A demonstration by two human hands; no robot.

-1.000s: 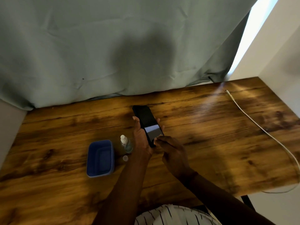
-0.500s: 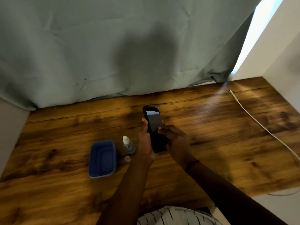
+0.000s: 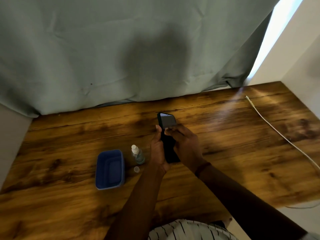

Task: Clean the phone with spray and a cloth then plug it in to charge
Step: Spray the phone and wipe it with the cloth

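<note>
A black phone [image 3: 167, 121] is held up above the wooden table [image 3: 69, 135], screen facing me. My left hand [image 3: 157, 149] grips its left edge and lower part. My right hand [image 3: 187, 146] wraps the right edge, with fingertips lying across the middle of the screen. I cannot make out a cloth in either hand. A small clear spray bottle [image 3: 137, 155] with a white nozzle stands just left of my left hand, its loose cap [image 3: 136, 169] lying in front of it. A white charging cable [image 3: 277, 130] runs along the table's right side, its plug end [image 3: 246, 97] near the back.
A blue rectangular plastic container [image 3: 110, 168] sits left of the bottle. A grey-green curtain [image 3: 121, 58] hangs along the table's back edge. White walls [image 3: 303, 58] close in the right side, and the cable drops off the front right corner.
The phone has turned from angled leftward to nearly upright in my left hand. My right hand's fingers slid from the phone's lower end up to the middle of the screen.
</note>
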